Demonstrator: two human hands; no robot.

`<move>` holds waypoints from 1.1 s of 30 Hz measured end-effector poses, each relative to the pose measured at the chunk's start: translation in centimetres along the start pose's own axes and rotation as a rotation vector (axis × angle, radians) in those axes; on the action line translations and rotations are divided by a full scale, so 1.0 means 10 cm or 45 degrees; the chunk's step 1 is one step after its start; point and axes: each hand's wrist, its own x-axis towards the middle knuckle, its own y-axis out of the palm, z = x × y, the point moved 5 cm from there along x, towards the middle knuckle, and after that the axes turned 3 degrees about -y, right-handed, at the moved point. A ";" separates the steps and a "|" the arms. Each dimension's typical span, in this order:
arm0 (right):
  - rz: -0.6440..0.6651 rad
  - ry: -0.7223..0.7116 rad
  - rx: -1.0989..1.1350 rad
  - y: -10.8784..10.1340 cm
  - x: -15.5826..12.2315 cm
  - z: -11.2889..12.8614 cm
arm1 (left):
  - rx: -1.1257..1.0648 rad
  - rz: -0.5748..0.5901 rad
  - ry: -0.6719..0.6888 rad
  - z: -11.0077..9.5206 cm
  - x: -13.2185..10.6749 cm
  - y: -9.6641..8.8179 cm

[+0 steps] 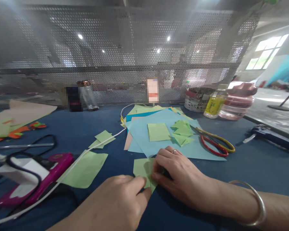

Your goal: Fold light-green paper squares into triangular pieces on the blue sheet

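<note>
Light green paper square [142, 170], partly folded, flat on blue table near front edge, under fingertips

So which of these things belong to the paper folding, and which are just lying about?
In hand: green paper square, pressed by left hand and right hand; folded green pieces and spare green square on the blue sheet.
Lying about: scissors, yellow bottle, pink device, white cable.
</note>
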 end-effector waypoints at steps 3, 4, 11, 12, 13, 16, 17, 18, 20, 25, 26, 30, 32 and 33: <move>-0.010 0.002 -0.009 -0.01 -0.01 0.00 | 0.022 0.000 0.002 0.03 -0.03 0.06; -0.017 0.001 -0.012 -0.01 -0.02 0.00 | 0.024 0.006 0.006 0.03 -0.04 0.07; -0.023 -0.005 -0.024 -0.01 0.00 0.01 | -0.031 0.063 -0.014 0.00 0.01 -0.01; -0.023 -0.010 -0.030 -0.02 0.00 0.02 | -0.050 0.064 -0.027 -0.01 0.02 -0.03; -0.021 -0.016 -0.033 -0.02 0.00 0.03 | -0.066 0.060 -0.037 -0.01 0.03 -0.05; -0.002 -0.016 -0.025 -0.03 0.00 0.03 | -0.070 0.039 -0.023 -0.03 0.04 -0.08; -0.002 -0.017 -0.021 -0.03 0.00 0.03 | -0.054 0.031 -0.007 -0.04 0.04 -0.08; -0.005 -0.020 -0.015 -0.03 -0.01 0.03 | -0.027 0.020 0.008 -0.05 0.04 -0.07; -0.018 -0.035 -0.004 -0.03 -0.02 0.02 | 0.046 -0.006 0.025 -0.05 0.04 -0.04; -0.043 -0.040 0.030 -0.03 -0.03 0.02 | 0.142 -0.074 0.051 -0.07 0.05 0.01; -0.047 -0.031 0.038 -0.04 -0.03 0.02 | 0.138 -0.089 0.051 -0.07 0.05 0.00; -0.057 -0.002 0.063 -0.04 -0.03 0.01 | 0.152 -0.023 0.043 -0.10 0.08 -0.05; -0.058 0.017 0.074 -0.04 -0.03 -0.01 | 0.160 0.054 0.038 -0.11 0.10 -0.06; -0.060 0.032 0.076 -0.05 -0.03 -0.02 | 0.160 0.083 0.037 -0.11 0.10 -0.07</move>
